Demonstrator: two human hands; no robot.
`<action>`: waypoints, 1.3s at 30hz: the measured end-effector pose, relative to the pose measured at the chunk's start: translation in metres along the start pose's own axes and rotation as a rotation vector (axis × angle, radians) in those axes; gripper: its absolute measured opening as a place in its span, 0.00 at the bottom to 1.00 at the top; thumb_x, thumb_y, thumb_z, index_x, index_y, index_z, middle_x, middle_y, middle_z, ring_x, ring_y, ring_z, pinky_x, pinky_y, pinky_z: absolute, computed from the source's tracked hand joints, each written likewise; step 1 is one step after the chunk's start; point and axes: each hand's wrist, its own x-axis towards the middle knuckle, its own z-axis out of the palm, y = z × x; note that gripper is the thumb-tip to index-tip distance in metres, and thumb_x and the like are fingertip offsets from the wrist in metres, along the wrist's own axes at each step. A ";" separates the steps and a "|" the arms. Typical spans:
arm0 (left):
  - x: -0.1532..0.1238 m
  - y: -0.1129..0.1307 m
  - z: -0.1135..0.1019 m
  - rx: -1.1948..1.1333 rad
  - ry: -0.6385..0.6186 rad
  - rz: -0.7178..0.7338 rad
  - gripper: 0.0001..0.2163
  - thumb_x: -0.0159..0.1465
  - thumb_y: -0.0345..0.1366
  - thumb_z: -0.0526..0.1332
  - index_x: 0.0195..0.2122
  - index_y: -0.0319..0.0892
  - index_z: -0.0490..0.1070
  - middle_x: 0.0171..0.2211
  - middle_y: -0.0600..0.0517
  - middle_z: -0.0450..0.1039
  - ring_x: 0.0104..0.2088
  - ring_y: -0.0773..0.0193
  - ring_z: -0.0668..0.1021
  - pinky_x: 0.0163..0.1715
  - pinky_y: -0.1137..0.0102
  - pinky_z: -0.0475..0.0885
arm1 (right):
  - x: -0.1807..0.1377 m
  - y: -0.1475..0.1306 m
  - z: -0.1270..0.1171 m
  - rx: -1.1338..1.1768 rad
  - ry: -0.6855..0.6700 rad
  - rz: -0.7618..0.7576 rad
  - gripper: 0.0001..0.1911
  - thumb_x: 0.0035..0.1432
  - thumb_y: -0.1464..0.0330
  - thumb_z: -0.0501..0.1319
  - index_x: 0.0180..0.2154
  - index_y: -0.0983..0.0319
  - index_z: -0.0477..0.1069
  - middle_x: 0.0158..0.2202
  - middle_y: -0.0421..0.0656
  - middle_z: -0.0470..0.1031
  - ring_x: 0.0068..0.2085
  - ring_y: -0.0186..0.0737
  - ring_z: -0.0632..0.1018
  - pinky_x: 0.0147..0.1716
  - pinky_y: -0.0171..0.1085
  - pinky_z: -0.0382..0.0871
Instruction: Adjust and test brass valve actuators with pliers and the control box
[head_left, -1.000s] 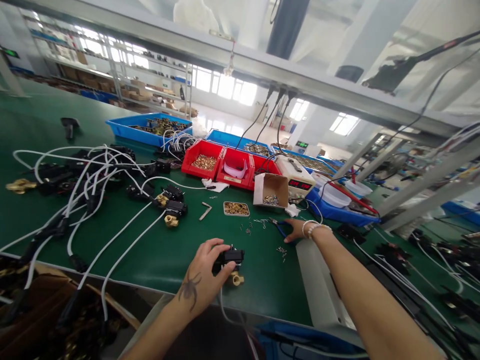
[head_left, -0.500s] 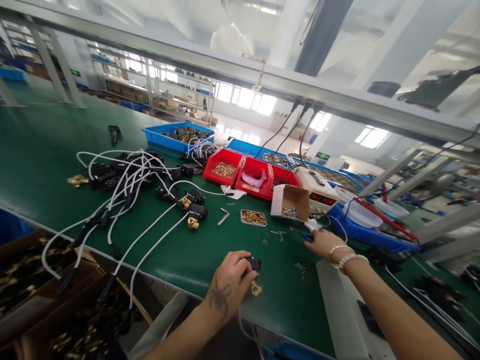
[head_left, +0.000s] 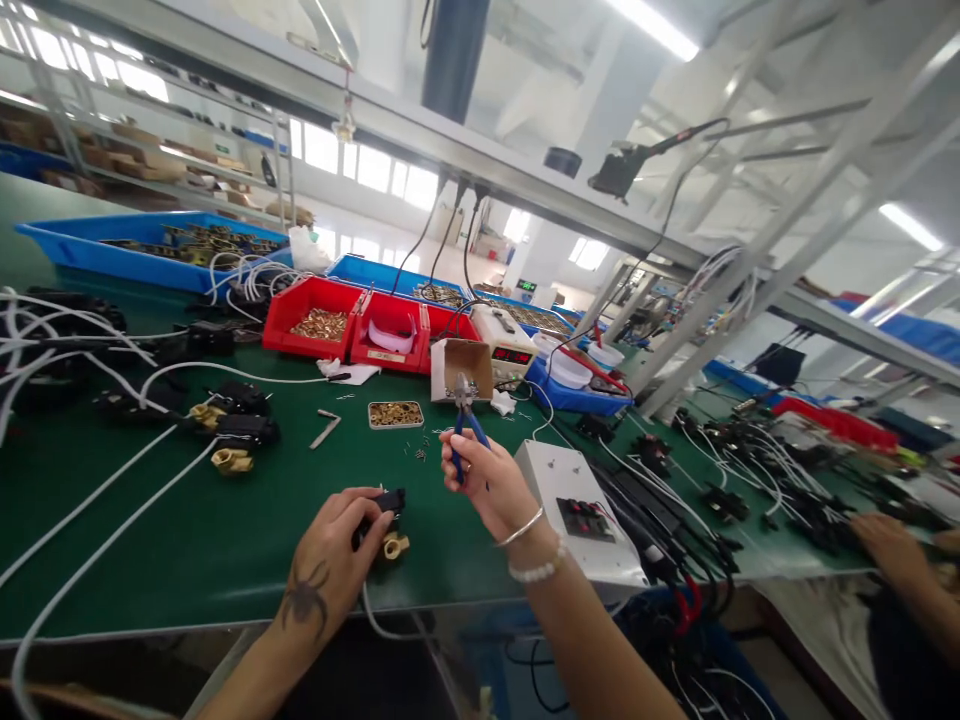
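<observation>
Left hand [head_left: 330, 560] clamped fingers round the black valve [head_left: 388, 505]; right hand [head_left: 484, 485] squeezed blue-handled pliers [head_left: 465, 425], nose up

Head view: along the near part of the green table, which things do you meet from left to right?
Brass fitting → left hand on the black valve with brass body → right hand holding blue-handled pliers → white control box.

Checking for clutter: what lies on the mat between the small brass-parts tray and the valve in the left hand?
Head view: only loose screws on bare green mat.
</observation>
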 end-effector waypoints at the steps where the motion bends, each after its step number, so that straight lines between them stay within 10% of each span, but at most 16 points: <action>1: 0.000 0.000 0.000 0.011 -0.003 0.009 0.12 0.67 0.39 0.58 0.27 0.41 0.69 0.38 0.52 0.74 0.37 0.65 0.75 0.36 0.71 0.68 | -0.004 -0.001 0.005 0.159 -0.018 0.013 0.32 0.40 0.55 0.69 0.41 0.68 0.64 0.32 0.41 0.62 0.29 0.28 0.64 0.27 0.31 0.58; 7: -0.003 -0.003 0.002 0.046 -0.014 0.062 0.11 0.68 0.38 0.58 0.29 0.40 0.68 0.40 0.52 0.72 0.40 0.65 0.74 0.40 0.71 0.67 | -0.021 -0.013 0.017 1.035 -0.149 0.162 0.09 0.60 0.71 0.57 0.40 0.72 0.67 0.30 0.43 0.65 0.27 0.29 0.65 0.24 0.29 0.62; 17: -0.005 0.026 -0.013 0.065 0.001 0.085 0.08 0.70 0.39 0.55 0.45 0.42 0.68 0.52 0.49 0.67 0.53 0.66 0.69 0.54 0.71 0.64 | -0.021 -0.009 0.040 1.053 0.068 -0.073 0.07 0.64 0.73 0.54 0.38 0.71 0.68 0.29 0.42 0.64 0.26 0.30 0.65 0.23 0.30 0.61; 23: -0.005 0.110 -0.008 -0.968 -0.166 -0.472 0.34 0.67 0.57 0.53 0.67 0.43 0.50 0.66 0.45 0.54 0.64 0.62 0.63 0.59 0.74 0.64 | -0.027 -0.001 0.060 1.143 0.009 -0.230 0.12 0.49 0.74 0.67 0.37 0.68 0.70 0.29 0.40 0.66 0.26 0.29 0.67 0.24 0.29 0.63; 28: -0.031 0.114 0.014 -1.236 -0.534 -0.686 0.30 0.69 0.53 0.53 0.62 0.33 0.60 0.61 0.36 0.60 0.61 0.45 0.66 0.59 0.59 0.66 | -0.032 -0.009 0.058 1.159 -0.116 -0.257 0.06 0.59 0.73 0.61 0.39 0.69 0.69 0.31 0.41 0.64 0.28 0.27 0.66 0.27 0.28 0.64; 33: -0.032 0.086 0.004 -0.649 -0.400 -0.197 0.24 0.67 0.46 0.59 0.62 0.49 0.58 0.62 0.47 0.58 0.62 0.57 0.64 0.60 0.63 0.64 | -0.034 0.001 0.036 0.778 0.104 -0.393 0.08 0.60 0.70 0.62 0.42 0.65 0.69 0.33 0.40 0.64 0.30 0.28 0.67 0.28 0.30 0.63; 36: -0.013 0.057 -0.010 0.107 -0.128 0.047 0.24 0.64 0.44 0.63 0.57 0.41 0.59 0.56 0.43 0.62 0.56 0.55 0.67 0.53 0.60 0.70 | -0.036 0.026 0.024 0.420 0.223 -0.418 0.10 0.57 0.68 0.66 0.41 0.62 0.70 0.32 0.40 0.63 0.30 0.29 0.67 0.29 0.31 0.63; 39: -0.005 0.030 -0.016 0.352 -0.088 0.096 0.29 0.55 0.42 0.70 0.53 0.36 0.61 0.52 0.40 0.64 0.50 0.49 0.70 0.45 0.56 0.74 | -0.053 0.048 0.019 0.193 0.338 -0.392 0.10 0.58 0.67 0.66 0.42 0.58 0.70 0.34 0.41 0.64 0.30 0.29 0.67 0.30 0.32 0.62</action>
